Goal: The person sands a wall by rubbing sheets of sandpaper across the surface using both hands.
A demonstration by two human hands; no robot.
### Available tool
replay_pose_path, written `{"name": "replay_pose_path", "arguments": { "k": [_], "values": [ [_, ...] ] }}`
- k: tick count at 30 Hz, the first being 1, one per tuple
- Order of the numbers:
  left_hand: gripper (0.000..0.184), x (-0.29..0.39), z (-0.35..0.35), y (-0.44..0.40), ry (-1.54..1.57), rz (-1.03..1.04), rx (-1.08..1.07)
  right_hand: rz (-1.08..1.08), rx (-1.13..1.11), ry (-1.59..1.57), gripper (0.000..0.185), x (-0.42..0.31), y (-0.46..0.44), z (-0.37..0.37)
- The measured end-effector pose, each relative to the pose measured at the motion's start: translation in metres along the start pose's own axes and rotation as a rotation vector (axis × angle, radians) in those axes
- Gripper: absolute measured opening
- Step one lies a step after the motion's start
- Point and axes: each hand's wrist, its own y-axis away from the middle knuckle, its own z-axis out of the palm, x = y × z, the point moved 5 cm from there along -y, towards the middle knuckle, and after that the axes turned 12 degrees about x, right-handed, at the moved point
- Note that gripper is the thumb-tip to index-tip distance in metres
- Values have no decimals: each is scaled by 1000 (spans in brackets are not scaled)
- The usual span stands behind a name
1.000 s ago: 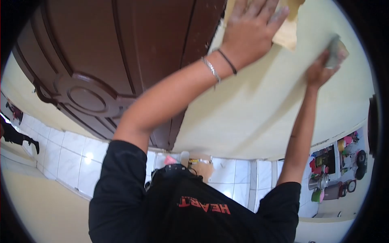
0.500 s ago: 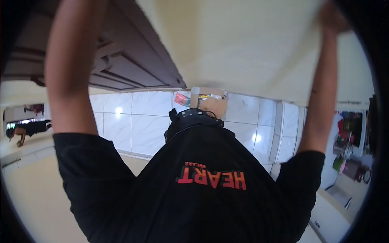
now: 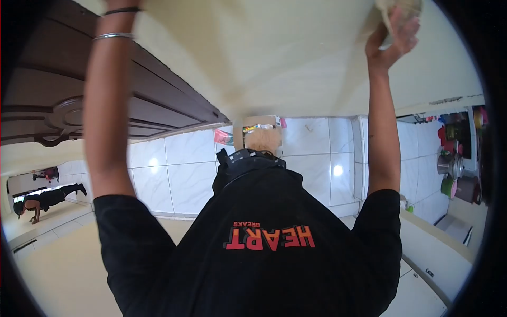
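My right hand (image 3: 396, 39) is raised at the top right, close to the pale cream wall (image 3: 285, 58). Its fingers press around a beige, cloth-like piece (image 3: 404, 8), partly cut off by the frame edge. At the top left, my left hand (image 3: 122, 4) is almost wholly beyond the frame, so its fingers are hidden. A dark band and a silver bangle (image 3: 113, 36) circle that wrist. The left forearm crosses in front of a brown panelled door (image 3: 153, 108).
By the foot of the wall, an open cardboard box (image 3: 238, 138) holds small packaged items on white floor tiles (image 3: 190, 179). A red packet (image 3: 224, 137) lies beside it. Pots (image 3: 449, 166) stand at far right. Another person (image 3: 47, 202) leans at a surface far left.
My right hand has come lower and inward, bringing the beige piece into sight. My left arm has also drawn down, showing the wrist. The view has shifted slightly.
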Motion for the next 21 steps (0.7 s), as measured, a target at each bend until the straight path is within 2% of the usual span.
{"name": "replay_pose_path", "arguments": {
  "k": [1,3,4,6,8,9,10,13,14,15,17,18,19,21],
  "values": [
    [47,17,2,10,-63,-142,-169,1,16,-8,50,-7,-7,4],
    [54,61,4,65,-18,-249,-133,79,24,-76,51,-28,-16,14],
    [54,85,4,97,47,-277,-243,85,35,-78,51,-42,-20,22],
    [54,113,-2,136,175,-181,-347,-22,37,39,48,-69,-36,39],
    [56,97,-5,113,262,-182,-338,-39,5,72,48,-66,-85,50],
    [58,86,-6,96,346,-189,-344,26,84,4,47,-58,-113,57],
    [62,68,-7,71,296,-187,-300,91,160,-67,45,-57,-129,63],
    [62,18,-14,8,190,-215,-13,-23,257,16,42,-91,-134,77],
    [62,8,-24,-7,179,-223,5,37,133,-154,54,-100,-121,77],
    [61,1,-28,-18,125,-292,-252,-96,104,25,56,-122,-88,82],
    [58,-1,-15,14,225,-346,35,-31,-79,11,58,-148,-17,77],
    [58,8,-14,35,290,-384,-26,-18,-171,24,59,-156,13,77],
    [58,22,-11,71,314,-337,-237,-3,-184,37,61,-155,30,75],
    [58,46,-23,122,327,-308,-242,-2,-224,114,63,-134,22,71]
  ]
}}
